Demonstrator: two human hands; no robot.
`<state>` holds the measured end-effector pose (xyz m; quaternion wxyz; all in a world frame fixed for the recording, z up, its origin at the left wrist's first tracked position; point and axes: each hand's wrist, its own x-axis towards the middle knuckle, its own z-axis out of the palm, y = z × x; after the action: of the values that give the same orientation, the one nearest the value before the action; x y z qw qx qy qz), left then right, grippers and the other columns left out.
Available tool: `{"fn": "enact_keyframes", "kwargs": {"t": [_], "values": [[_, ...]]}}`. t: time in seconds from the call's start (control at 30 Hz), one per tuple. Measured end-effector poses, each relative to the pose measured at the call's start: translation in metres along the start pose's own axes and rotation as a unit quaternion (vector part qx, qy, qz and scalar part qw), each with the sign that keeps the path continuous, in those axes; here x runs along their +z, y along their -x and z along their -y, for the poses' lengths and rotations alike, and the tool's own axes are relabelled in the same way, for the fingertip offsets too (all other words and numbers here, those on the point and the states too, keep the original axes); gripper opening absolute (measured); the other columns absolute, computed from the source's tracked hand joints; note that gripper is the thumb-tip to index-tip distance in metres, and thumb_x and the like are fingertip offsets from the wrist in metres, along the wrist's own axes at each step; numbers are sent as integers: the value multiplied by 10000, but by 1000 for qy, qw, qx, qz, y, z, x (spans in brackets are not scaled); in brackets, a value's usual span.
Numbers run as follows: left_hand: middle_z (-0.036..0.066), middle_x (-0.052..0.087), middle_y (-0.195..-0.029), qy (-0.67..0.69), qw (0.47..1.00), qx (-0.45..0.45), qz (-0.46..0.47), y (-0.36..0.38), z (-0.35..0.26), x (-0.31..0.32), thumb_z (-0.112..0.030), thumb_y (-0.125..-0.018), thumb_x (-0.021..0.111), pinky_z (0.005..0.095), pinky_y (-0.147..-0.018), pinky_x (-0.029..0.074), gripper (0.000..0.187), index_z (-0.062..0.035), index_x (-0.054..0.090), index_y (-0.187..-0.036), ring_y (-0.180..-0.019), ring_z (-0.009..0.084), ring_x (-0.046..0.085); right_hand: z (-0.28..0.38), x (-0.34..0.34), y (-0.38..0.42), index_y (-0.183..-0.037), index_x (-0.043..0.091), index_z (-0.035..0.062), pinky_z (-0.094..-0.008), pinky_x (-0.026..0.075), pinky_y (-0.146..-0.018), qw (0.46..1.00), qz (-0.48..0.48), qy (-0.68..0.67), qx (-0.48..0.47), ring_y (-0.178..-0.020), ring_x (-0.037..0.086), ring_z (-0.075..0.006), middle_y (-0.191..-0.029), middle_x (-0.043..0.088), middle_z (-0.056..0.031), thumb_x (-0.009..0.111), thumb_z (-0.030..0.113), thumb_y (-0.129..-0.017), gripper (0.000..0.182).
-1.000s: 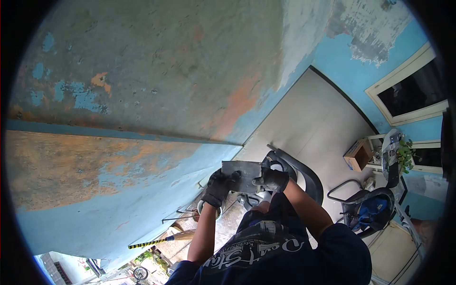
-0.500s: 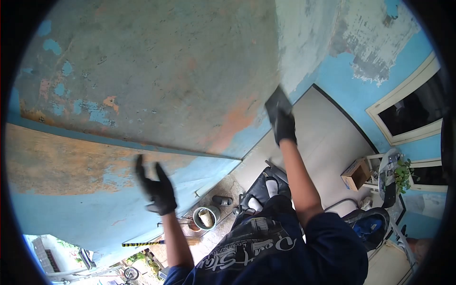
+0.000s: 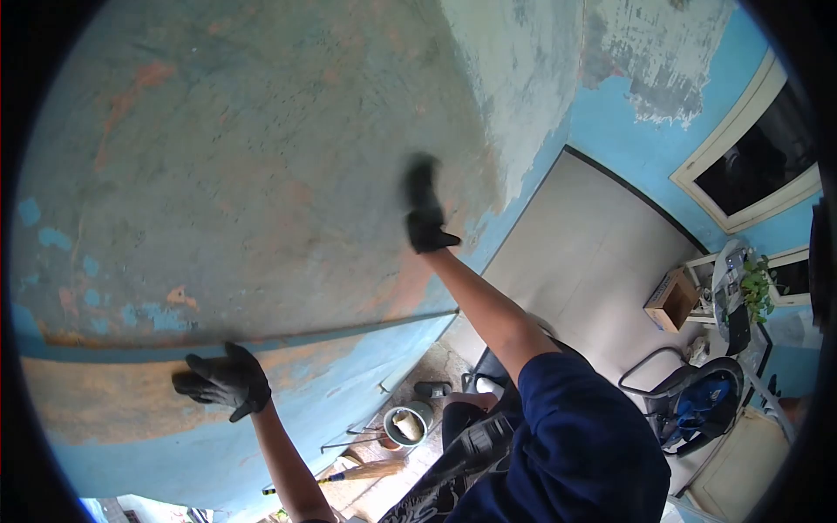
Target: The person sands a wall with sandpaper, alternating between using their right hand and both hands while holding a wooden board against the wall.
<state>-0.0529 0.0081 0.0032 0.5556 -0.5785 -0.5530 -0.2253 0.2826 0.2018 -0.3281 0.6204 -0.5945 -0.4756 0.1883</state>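
Observed near centre of frame: right hand [image 3: 426, 223], black-gloved, raised before wall [image 3: 261, 174], fingers directed toward top of frame. Heavily blurred at the fingers; cannot tell degree of opening, nor whether holding some dark object or showing glove alone. Noted directly behind those fingers: worn grey-green surface of the wall, with orange-red patch [image 3: 405, 292] below the wrist in frame.

Noted at lower left: left hand [image 3: 234, 381], likewise black-gloved, fingers spread well apart, with nothing visible in their hold. Positioned over brown band [image 3: 105, 392] of the same wall, just below blue strip [image 3: 139, 354] running from left edge toward centre.

Recorded at lower centre, on floor near the wall: bucket [image 3: 425, 416] containing pale item [image 3: 406, 426], with broom [image 3: 370, 470] near it toward bottom edge. Recorded at right: cardboard box [image 3: 671, 299], green plant [image 3: 757, 288] just beside it, blue bag [image 3: 704, 403] lower in frame. Recorded at upper right: cream-framed window [image 3: 757, 148].
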Motion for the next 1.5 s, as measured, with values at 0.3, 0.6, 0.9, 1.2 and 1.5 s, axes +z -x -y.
{"fn": "enact_keyframes", "kwargs": {"t": [0.3, 0.6, 0.9, 1.2, 1.5], "values": [[349, 352, -1370, -34, 999, 25, -30, -8, -15, -3, -371, -877, 652, 621, -925, 324, 676, -30, 349, -1377, -1267, 509, 362, 85, -47, -26, -993, 583, -2, -397, 473, -720, 956, -123, 49, -260, -868, 616, -321, -933, 633, -199, 532, 147, -915, 175], [301, 358, -1342, -6, 999, 24, -39, 1, 4, 13, -333, -885, 661, 582, -869, 358, 660, -85, 338, -1405, -1194, 465, 402, 5, -43, -47, -1249, 537, 36, -426, 386, -983, 973, -154, 2, 170, -1181, 501, -342, -1243, 554, -183, 566, 175, -880, 395], [283, 364, -1363, -14, 998, 36, -47, -2, -4, 6, -292, -852, 714, 588, -909, 354, 704, -109, 338, -1419, -1217, 459, 400, 125, -81, -64, -1329, 550, 48, -512, 285, -1139, 943, -96, -62, -314, -1324, 438, -369, -1377, 515, -185, 585, 167, -860, 485], [326, 366, -1369, -26, 997, 46, -54, 2, -5, 9, -374, -843, 716, 641, -958, 332, 711, -78, 371, -1390, -1266, 500, 373, 35, -69, -63, -1218, 564, -8, -391, 454, -862, 961, -212, -126, 124, -961, 572, -297, -1074, 621, -190, 439, 297, -1005, 392], [284, 364, -1360, 44, 996, 42, -64, 0, -2, 11, -339, -829, 731, 609, -937, 350, 713, -123, 356, -1395, -1235, 450, 378, 99, -89, -76, -1225, 608, -8, -380, 488, -940, 906, -198, 111, -358, -987, 641, -318, -1046, 671, -193, 538, 247, -940, 389]]}}
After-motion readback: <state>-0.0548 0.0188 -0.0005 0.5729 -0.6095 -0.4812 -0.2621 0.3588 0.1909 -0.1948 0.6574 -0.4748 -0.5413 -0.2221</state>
